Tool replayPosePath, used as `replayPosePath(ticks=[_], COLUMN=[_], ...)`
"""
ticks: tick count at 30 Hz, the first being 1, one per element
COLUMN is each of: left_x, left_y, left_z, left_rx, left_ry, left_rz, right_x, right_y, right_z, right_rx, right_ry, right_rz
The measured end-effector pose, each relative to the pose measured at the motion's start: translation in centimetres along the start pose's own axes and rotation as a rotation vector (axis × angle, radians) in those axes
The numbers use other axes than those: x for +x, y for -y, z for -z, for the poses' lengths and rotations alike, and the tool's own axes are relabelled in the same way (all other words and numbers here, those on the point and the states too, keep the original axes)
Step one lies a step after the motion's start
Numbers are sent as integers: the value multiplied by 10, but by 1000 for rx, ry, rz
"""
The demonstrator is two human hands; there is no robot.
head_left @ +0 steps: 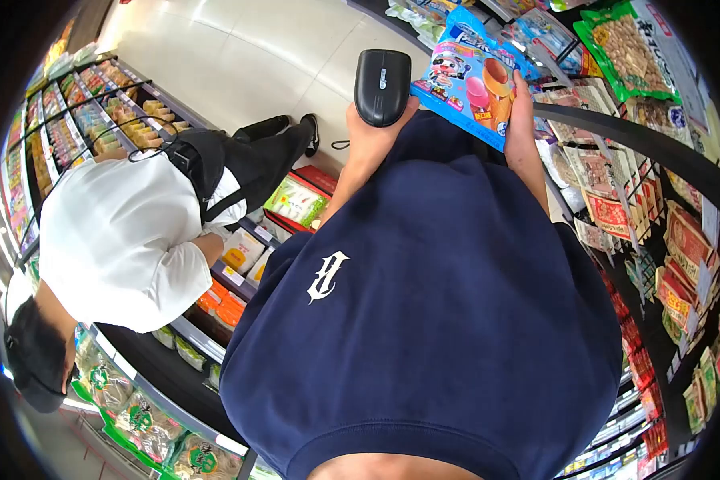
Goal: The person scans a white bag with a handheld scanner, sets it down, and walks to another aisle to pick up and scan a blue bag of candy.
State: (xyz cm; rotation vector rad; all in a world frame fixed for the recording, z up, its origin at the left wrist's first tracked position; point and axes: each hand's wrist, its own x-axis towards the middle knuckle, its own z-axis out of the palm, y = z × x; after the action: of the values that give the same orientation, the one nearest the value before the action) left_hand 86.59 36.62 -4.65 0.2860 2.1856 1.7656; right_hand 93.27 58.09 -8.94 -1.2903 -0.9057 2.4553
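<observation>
My left hand (374, 134) is wrapped around the grip of a black handheld barcode scanner (384, 84), whose rounded head points upward. Just to its right is a blue snack bag (466, 76) printed with a cartoon cow and ice cream cones. My right hand (521, 112) grips the bag along its right edge, thumb side showing, the other fingers hidden behind it. Bag and scanner are close together in front of my navy shirt (424, 296).
At left, a person in a white shirt (128, 232) and black cap bends beside low shelves (96, 108) of packaged food. Hanging packets (604, 188) line the rack at right, crossed by a dark curved bar (640, 132). Pale floor tiles (272, 48) lie ahead.
</observation>
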Motion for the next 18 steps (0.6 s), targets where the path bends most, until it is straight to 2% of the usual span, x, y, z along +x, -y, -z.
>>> replayPosePath(ticks=[9, 18], left_x=[28, 51], left_y=[-12, -28], left_z=[-1, -4], left_rx=[0, 15], left_ry=[-3, 91], left_rz=[12, 31], right_x=[33, 27], right_y=[10, 27], right_z=[-6, -14], right_rx=[67, 29], right_ry=[47, 12], right_rz=[-73, -6])
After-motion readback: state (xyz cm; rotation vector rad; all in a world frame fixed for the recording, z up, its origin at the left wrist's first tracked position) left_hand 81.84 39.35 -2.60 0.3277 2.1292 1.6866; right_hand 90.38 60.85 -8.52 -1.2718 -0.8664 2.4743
